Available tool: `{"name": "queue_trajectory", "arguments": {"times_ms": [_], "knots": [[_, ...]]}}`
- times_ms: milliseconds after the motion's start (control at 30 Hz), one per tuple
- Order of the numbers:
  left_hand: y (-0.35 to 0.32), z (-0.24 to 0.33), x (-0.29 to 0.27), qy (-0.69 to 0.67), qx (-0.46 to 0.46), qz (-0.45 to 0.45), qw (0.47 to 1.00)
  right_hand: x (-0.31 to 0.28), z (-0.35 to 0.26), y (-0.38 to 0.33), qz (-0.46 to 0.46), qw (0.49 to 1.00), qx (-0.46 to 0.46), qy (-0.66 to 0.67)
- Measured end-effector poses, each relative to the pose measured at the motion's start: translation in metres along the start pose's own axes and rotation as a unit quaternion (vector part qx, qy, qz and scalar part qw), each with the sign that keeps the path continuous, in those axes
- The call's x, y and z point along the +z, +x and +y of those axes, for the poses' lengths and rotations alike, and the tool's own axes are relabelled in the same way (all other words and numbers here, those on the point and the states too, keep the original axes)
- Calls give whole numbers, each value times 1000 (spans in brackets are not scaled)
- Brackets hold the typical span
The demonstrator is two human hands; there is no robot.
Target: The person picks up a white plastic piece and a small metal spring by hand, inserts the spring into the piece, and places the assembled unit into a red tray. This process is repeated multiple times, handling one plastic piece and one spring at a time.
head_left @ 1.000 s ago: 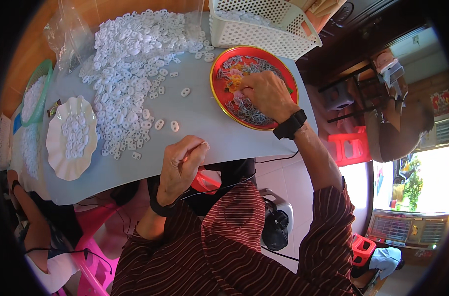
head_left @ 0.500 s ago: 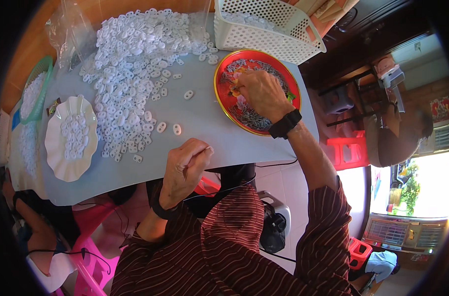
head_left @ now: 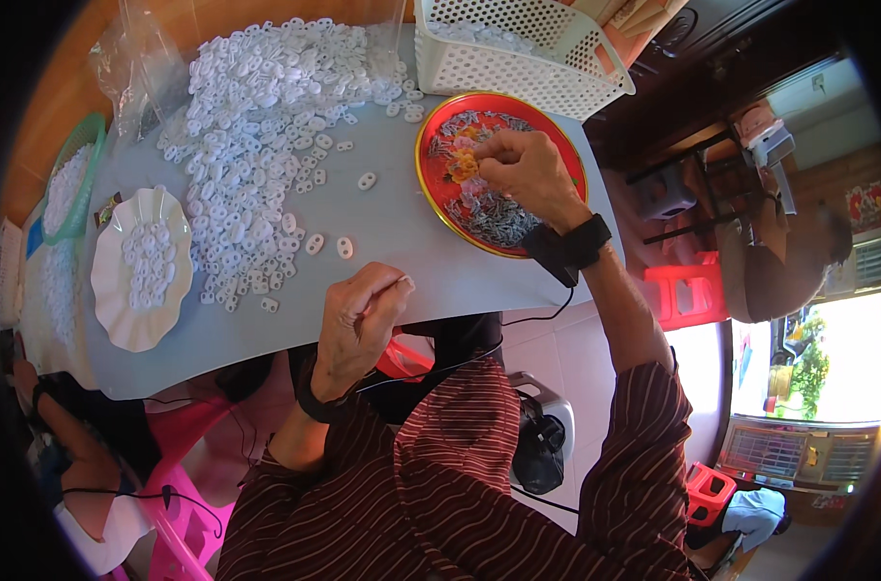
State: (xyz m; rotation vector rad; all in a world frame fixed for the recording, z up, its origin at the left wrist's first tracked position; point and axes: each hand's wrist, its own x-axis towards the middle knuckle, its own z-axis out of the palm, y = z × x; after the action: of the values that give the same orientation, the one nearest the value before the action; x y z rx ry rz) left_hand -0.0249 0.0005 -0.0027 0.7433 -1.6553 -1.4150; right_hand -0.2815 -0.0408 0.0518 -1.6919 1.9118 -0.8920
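Note:
My left hand (head_left: 361, 320) hangs by the table's front edge, its fingers curled closed. A small pale bit shows at the fingertips, too little to name. My right hand (head_left: 532, 174) hovers over a round red tray (head_left: 431, 184) with a gold rim, thumb and forefinger pinched together; anything between them is hidden. Small grey metal screws (head_left: 498, 221) lie heaped in the tray around a printed flower pattern. Left of it, a big pile of small white plastic pieces (head_left: 242, 174), oval with two holes, covers the table. A few loose white pieces (head_left: 344, 248) lie nearer my left hand.
A scalloped cream dish (head_left: 121, 324) with more white pieces stands at the left, beside a green basket (head_left: 92, 131). Behind the tray is a perforated white basket (head_left: 518, 82). A clear plastic bag (head_left: 145, 77) lies at the back left. Another person's arm (head_left: 77, 441) shows at lower left.
My right hand has drawn back a little from the screws, its fingers now pinched and lifted toward the tray's middle. My left hand has shifted slightly, still closed.

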Motion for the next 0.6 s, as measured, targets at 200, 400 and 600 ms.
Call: {"name": "queue_trajectory", "arguments": {"times_ms": [200, 400, 600], "knots": [[-1, 1, -1, -18, -23, 8, 1000, -5, -34, -23, -70, 966, 107, 226], [-1, 9, -1, -76, -54, 8, 996, 16, -50, -66, -149, 917, 106, 355], [-5, 12, -7, -63, -56, 11, 996, 56, -36, -95, -145, 882, 48, 446]]}}
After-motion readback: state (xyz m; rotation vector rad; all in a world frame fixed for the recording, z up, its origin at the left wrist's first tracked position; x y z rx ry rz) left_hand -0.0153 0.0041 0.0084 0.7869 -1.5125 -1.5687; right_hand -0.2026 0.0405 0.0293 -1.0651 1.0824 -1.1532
